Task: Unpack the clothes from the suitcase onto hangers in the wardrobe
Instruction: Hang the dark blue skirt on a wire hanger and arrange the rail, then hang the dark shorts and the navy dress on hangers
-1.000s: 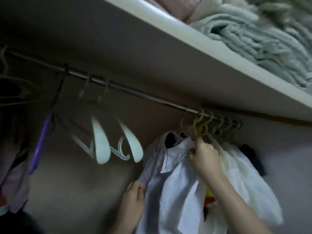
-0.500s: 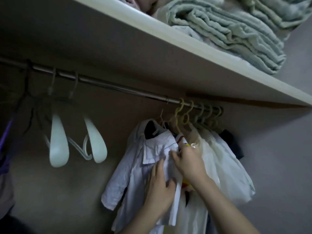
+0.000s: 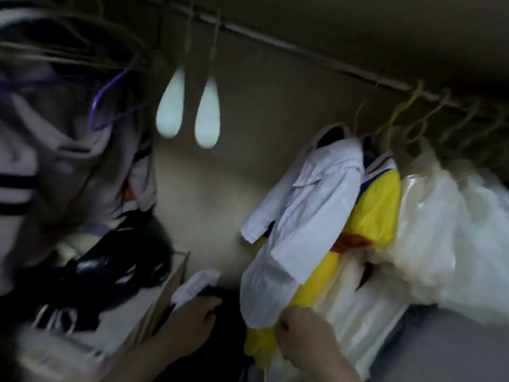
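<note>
A small white shirt (image 3: 311, 205) hangs on a hanger from the wardrobe rail (image 3: 303, 51), at the left end of a row of hung clothes. Behind it hangs a yellow garment (image 3: 377, 210), then pale sheer garments (image 3: 446, 230). My right hand (image 3: 305, 343) is low at the hems and pinches the bottom edge of the white shirt or the yellow garment; which one is blurred. My left hand (image 3: 187, 323) is lower left, fingers loosely curled, holding nothing that I can make out. Two empty white hangers (image 3: 190, 117) dangle from the rail.
A purple wire hanger (image 3: 110, 103) and grey striped clothing (image 3: 55, 150) fill the left side. Dark clothes (image 3: 115, 274) lie piled below them. A cardboard box edge (image 3: 168, 296) and a small white cloth (image 3: 195, 285) sit by my left hand. No suitcase is in view.
The view has tilted down, so the shelf is out of sight. Both hands have dropped from the shirt's collar and chest to the hems; the left hand has come off the shirt.
</note>
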### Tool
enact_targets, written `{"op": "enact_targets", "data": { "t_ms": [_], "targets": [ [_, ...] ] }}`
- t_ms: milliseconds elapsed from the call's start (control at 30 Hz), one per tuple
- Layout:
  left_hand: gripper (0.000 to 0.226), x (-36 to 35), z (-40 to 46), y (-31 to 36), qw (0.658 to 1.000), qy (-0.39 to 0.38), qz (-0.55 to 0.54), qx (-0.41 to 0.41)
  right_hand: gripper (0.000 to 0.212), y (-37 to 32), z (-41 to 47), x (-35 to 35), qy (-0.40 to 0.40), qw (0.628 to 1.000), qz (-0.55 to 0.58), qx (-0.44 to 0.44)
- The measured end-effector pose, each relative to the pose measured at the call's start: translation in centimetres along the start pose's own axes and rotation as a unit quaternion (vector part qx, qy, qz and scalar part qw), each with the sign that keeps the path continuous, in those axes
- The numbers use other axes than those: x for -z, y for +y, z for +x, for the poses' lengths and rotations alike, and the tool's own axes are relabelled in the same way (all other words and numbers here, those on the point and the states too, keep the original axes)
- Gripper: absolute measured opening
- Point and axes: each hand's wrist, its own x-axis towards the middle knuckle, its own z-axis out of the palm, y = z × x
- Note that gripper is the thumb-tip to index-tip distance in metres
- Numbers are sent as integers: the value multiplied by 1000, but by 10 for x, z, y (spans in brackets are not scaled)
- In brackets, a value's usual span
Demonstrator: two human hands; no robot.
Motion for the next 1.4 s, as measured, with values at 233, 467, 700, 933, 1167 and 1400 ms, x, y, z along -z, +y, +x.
{"op": "enact_targets", "data": {
  "t_ms": [233,467,700,933,1167,1400],
  "targets": [
    [27,43,-136,-52,978,94,9,187,29,-67,-1,-93,-127,963,55,233],
    [26,76,-288,-105,858,302,-26,413,19,-143,-52,-156,-158,909,50,383],
    [28,89,-386,-119,801,343,-18,490,19,-207,-88,-212,-271,838,26,473],
    [27,84,-435,-157,790,316,-6,525,16,-255,-118,-281,-377,799,30,468],
    [27,2,-432,-277,767,246,-55,590,20,-278,-102,-423,-546,800,149,201],
    [27,-124,-445,-449,724,175,-107,659,16,-277,-66,-621,-549,818,155,77]
  ]
}}
